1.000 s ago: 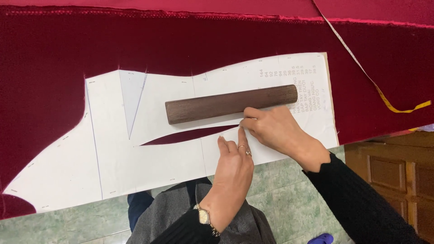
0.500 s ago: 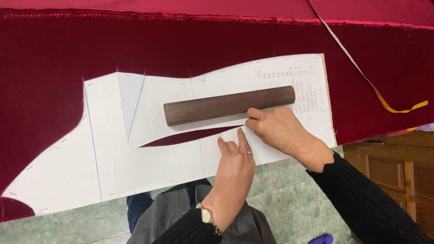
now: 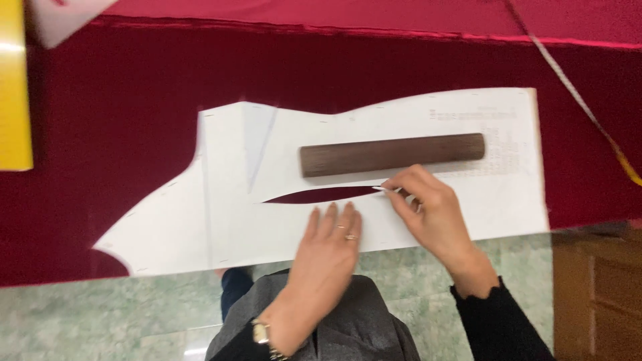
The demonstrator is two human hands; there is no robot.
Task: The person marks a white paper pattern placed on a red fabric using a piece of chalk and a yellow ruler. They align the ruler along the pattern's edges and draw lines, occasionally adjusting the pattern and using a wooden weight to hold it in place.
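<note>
Paper pattern [image 3: 468, 200] on red cloth [image 3: 134, 87], L hand [image 3: 331, 244] flat, R hand [image 3: 428, 207] pinching chalk [image 3: 382, 190]

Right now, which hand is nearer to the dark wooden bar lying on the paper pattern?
Right. The right hand is just below the wooden bar, its fingertips pinching a small white piece close under it. The left hand lies flat on the paper pattern, lower, beneath the dart-shaped slit.

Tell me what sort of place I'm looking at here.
Most likely a tailoring or sewing workroom. A white paper pattern lies on dark red cloth under a wooden bar. The left hand presses the paper while the right hand marks along a cut-out slit.
</note>
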